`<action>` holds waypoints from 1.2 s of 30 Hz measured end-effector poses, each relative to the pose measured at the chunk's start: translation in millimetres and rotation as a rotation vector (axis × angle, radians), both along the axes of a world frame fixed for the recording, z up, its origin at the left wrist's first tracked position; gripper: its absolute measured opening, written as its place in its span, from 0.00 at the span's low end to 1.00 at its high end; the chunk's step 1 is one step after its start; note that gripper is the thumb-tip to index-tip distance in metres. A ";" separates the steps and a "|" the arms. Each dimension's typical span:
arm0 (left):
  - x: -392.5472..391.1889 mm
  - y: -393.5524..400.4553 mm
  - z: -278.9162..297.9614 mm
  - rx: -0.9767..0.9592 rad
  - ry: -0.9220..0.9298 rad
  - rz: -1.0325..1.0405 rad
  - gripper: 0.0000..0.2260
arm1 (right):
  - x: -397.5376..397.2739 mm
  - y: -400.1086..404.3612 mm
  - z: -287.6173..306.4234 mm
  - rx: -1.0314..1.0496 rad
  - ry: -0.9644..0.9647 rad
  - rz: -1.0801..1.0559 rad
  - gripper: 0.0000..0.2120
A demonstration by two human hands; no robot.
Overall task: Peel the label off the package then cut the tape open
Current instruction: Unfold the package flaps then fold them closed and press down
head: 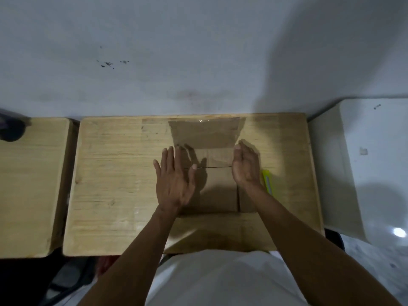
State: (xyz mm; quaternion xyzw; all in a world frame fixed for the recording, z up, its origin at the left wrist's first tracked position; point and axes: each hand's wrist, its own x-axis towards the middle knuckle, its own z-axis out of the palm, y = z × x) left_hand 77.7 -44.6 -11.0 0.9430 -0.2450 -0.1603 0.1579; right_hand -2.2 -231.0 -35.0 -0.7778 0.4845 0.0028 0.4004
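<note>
A brown cardboard package [217, 186] sits in the middle of the wooden table [114, 177]. Its far flap [206, 133] lies folded back toward the wall and a near flap hangs toward my body. A seam runs across its top between my hands. My left hand [174, 182] hovers flat over the package's left edge, fingers spread, holding nothing. My right hand [246, 166] is at the package's right side, palm turned inward, fingers loosely curved and empty. A yellow-green cutter [268, 181] lies on the table just right of my right wrist. I see no label.
A second wooden table [28, 184] stands to the left with a dark object [11, 129] at its far corner. A white box-like surface [353, 164] stands to the right. A pale wall rises right behind the table.
</note>
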 end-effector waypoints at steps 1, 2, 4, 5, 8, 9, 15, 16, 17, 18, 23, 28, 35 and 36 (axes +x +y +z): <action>-6.0 3.6 -2.3 0.006 -0.030 -0.057 0.32 | -8.8 4.4 -0.5 -0.113 0.001 0.095 0.25; -11.5 7.0 -5.6 0.024 -0.040 -0.125 0.32 | -18.2 9.5 -2.0 -0.233 0.010 0.194 0.25; -21.7 13.7 -15.2 0.092 -0.038 -0.252 0.32 | -38.0 22.3 -8.6 -0.409 0.042 0.339 0.25; -26.5 18.6 -21.7 0.133 -0.028 -0.285 0.33 | -48.6 29.2 -14.3 -0.456 0.070 0.385 0.25; -36.4 40.9 -39.6 0.271 0.071 -0.264 0.37 | -76.4 49.3 -25.9 -0.428 0.197 0.469 0.27; -40.2 50.1 -45.0 0.287 0.095 -0.256 0.38 | -84.3 55.5 -29.1 -0.394 0.235 0.490 0.29; -66.0 90.1 -60.5 0.327 0.100 -0.278 0.39 | -121.9 95.3 -40.3 -0.344 0.327 0.561 0.34; -70.2 94.7 -62.7 0.328 0.095 -0.273 0.39 | -126.6 102.2 -41.9 -0.360 0.330 0.557 0.34; -74.3 98.8 -65.2 0.325 0.079 -0.269 0.39 | -130.8 107.6 -43.7 -0.378 0.331 0.548 0.33; -78.2 102.6 -67.7 0.320 0.056 -0.266 0.38 | -133.8 111.5 -46.1 -0.392 0.330 0.538 0.33; -87.1 112.3 -79.3 0.275 -0.014 -0.263 0.37 | -140.7 113.1 -58.2 -0.474 0.299 0.536 0.31; -86.8 113.5 -81.5 0.201 -0.007 -0.201 0.36 | -142.8 111.8 -65.4 -0.541 0.263 0.523 0.30; -80.3 116.6 -57.5 -0.086 0.190 0.237 0.37 | -140.3 117.5 -50.0 -0.456 0.064 0.214 0.27; -78.9 117.1 -54.3 -0.125 0.194 0.258 0.36 | -140.4 120.3 -48.6 -0.428 0.012 0.136 0.27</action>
